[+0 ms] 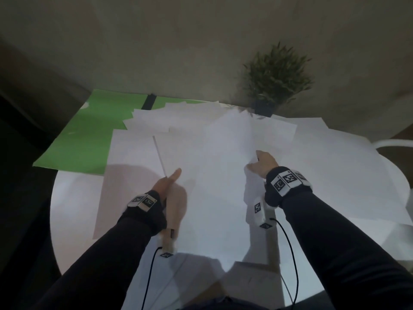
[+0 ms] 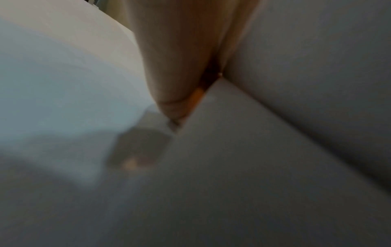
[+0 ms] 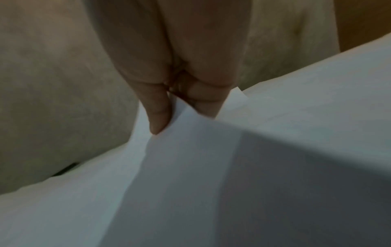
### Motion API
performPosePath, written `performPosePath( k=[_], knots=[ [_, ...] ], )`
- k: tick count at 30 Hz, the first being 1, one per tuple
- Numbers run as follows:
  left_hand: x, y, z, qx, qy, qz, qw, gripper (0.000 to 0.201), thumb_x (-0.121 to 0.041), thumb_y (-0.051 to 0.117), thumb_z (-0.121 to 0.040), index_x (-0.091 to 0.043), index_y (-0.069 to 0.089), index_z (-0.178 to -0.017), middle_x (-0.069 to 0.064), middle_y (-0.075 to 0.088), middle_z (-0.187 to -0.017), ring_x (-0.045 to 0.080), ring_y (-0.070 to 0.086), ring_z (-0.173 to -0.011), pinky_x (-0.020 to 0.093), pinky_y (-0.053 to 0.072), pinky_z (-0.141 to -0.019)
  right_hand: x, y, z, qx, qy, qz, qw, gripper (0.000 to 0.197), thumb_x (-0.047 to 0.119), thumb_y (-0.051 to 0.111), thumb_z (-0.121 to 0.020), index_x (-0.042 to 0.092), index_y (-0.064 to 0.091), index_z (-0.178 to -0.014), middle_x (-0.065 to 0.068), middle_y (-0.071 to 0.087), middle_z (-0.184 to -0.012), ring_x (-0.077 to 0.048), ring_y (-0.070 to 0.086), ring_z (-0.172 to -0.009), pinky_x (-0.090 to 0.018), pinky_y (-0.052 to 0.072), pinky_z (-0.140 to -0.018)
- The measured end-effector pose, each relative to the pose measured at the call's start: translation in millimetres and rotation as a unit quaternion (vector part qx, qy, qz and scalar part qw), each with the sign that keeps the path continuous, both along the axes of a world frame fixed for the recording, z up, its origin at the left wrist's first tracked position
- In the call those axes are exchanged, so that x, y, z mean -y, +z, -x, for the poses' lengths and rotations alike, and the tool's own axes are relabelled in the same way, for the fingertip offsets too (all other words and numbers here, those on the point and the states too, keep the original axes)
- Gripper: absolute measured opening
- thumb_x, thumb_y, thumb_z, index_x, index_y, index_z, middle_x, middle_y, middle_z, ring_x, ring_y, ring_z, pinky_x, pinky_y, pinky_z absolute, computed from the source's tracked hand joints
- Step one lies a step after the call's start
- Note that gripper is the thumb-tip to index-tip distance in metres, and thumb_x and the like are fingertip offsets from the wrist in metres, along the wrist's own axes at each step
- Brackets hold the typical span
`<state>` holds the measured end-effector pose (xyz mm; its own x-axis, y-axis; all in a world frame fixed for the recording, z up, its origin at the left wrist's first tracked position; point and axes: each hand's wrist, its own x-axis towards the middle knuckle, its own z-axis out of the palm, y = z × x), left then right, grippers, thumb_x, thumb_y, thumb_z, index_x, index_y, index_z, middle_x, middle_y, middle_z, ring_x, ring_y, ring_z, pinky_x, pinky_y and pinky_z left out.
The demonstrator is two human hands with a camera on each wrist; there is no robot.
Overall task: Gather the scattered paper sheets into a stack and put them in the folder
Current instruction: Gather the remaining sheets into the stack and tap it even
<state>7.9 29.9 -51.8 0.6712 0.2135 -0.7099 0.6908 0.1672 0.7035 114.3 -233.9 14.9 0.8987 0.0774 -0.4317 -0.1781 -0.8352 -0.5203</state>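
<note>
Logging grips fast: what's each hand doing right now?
Left hand: pinching the edge of paper sheets.
Right hand: pinching the same paper sheets on their right side.

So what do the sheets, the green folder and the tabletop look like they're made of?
Sheets: thin matte white paper; the one the right hand pinches bends and creases. Green folder: smooth, flat, faintly shiny, so card or plastic, can't tell which. Table: round, white, glossy, perhaps laminate.
</note>
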Motion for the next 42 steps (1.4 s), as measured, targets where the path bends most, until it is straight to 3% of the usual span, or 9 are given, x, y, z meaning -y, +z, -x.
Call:
performPosePath(
  k=[3, 6, 10, 15, 19, 24, 28, 34, 42],
  knots=[
    [2, 4, -2, -0.001, -0.022, -0.008, 1.000, 0.049, -0.029, 0.074, -0.079, 0.005, 0.054, -0.107, 0.015, 0.059, -0.075, 0.028, 0.058, -0.062, 0.033, 0.049, -0.058, -10, -1, 7, 0.016, 0.042, 0.007, 0.999, 0.049, 0.014, 0.051, -0.095, 0.005, 0.037, -0.141, -0.014, 0.040, -0.145, -0.030, 0.037, -0.134, -0.029, 0.032, -0.103],
    [5, 3, -2, 0.037, -0.041, -0.071, 0.996, 0.042, 0.006, 0.071, -0.073, 0.008, 0.053, -0.111, 0.025, 0.062, -0.095, 0.036, 0.059, -0.085, 0.042, 0.051, -0.074, -20, -8, 14, 0.037, 0.024, -0.038, 0.998, 0.034, 0.012, 0.052, -0.092, 0.006, 0.053, -0.126, -0.014, 0.055, -0.128, -0.028, 0.050, -0.116, -0.024, 0.037, -0.083],
    [-2, 23, -2, 0.122, -0.031, -0.047, 0.991, 0.032, 0.016, 0.063, -0.073, -0.005, 0.061, -0.098, 0.012, 0.066, -0.087, 0.034, 0.060, -0.088, 0.037, 0.051, -0.075, -14, -19, 14, 0.043, -0.091, -0.096, 0.990, 0.023, 0.022, 0.068, -0.082, 0.008, 0.058, -0.097, -0.008, 0.060, -0.097, -0.027, 0.056, -0.098, -0.029, 0.045, -0.075],
    [-15, 72, -15, 0.239, -0.062, 0.002, 0.969, 0.039, 0.005, 0.070, -0.059, -0.006, 0.064, -0.096, 0.000, 0.074, -0.082, 0.018, 0.070, -0.076, 0.031, 0.057, -0.076, -7, 23, 20, -0.061, -0.147, -0.424, 0.892, 0.043, 0.013, 0.065, -0.088, 0.013, 0.045, -0.127, 0.001, 0.058, -0.110, -0.015, 0.058, -0.093, -0.023, 0.047, -0.083],
    [-5, 120, -34, 0.304, -0.042, -0.068, 0.949, 0.036, -0.001, 0.068, -0.079, -0.009, 0.060, -0.114, -0.006, 0.072, -0.091, 0.011, 0.070, -0.082, 0.035, 0.055, -0.083, -19, 68, 10, 0.058, -0.104, -0.407, 0.905, 0.033, 0.003, 0.062, -0.087, 0.002, 0.058, -0.120, -0.003, 0.066, -0.100, -0.020, 0.062, -0.090, -0.019, 0.051, -0.068],
    [17, 160, -51, 0.397, 0.072, -0.098, 0.910, 0.026, -0.024, 0.067, -0.085, -0.019, 0.059, -0.110, -0.001, 0.066, -0.112, 0.018, 0.062, -0.107, 0.037, 0.047, -0.100, -40, 104, 8, 0.240, -0.144, -0.416, 0.866, 0.023, 0.010, 0.060, -0.090, 0.011, 0.061, -0.112, 0.000, 0.064, -0.104, -0.015, 0.061, -0.096, -0.024, 0.050, -0.086],
    [30, 168, -50, 0.433, 0.146, -0.078, 0.886, 0.019, -0.021, 0.065, -0.087, -0.021, 0.052, -0.100, -0.013, 0.060, -0.100, -0.007, 0.059, -0.088, 0.005, 0.046, -0.080, -46, 106, 19, 0.298, -0.163, -0.497, 0.798, 0.020, 0.008, 0.059, -0.091, 0.015, 0.056, -0.109, 0.004, 0.063, -0.102, -0.003, 0.060, -0.092, -0.010, 0.048, -0.081],
    [25, 143, -36, 0.427, 0.111, -0.098, 0.892, 0.034, -0.026, 0.080, -0.068, -0.023, 0.064, -0.098, -0.010, 0.070, -0.093, 0.008, 0.067, -0.088, 0.033, 0.053, -0.087, -32, 78, 28, 0.271, -0.152, -0.436, 0.845, 0.027, 0.018, 0.070, -0.083, 0.014, 0.062, -0.109, 0.002, 0.067, -0.102, -0.013, 0.064, -0.097, -0.022, 0.052, -0.084],
    [25, 141, -37, 0.427, 0.112, -0.112, 0.891, 0.044, -0.023, 0.080, -0.068, -0.019, 0.060, -0.107, -0.006, 0.069, -0.100, 0.011, 0.066, -0.093, 0.032, 0.052, -0.089, -29, 83, 24, 0.251, -0.151, -0.467, 0.834, 0.025, 0.011, 0.068, -0.085, 0.011, 0.060, -0.108, 0.005, 0.065, -0.097, 0.002, 0.062, -0.084, -0.009, 0.050, -0.071]
  ],
)
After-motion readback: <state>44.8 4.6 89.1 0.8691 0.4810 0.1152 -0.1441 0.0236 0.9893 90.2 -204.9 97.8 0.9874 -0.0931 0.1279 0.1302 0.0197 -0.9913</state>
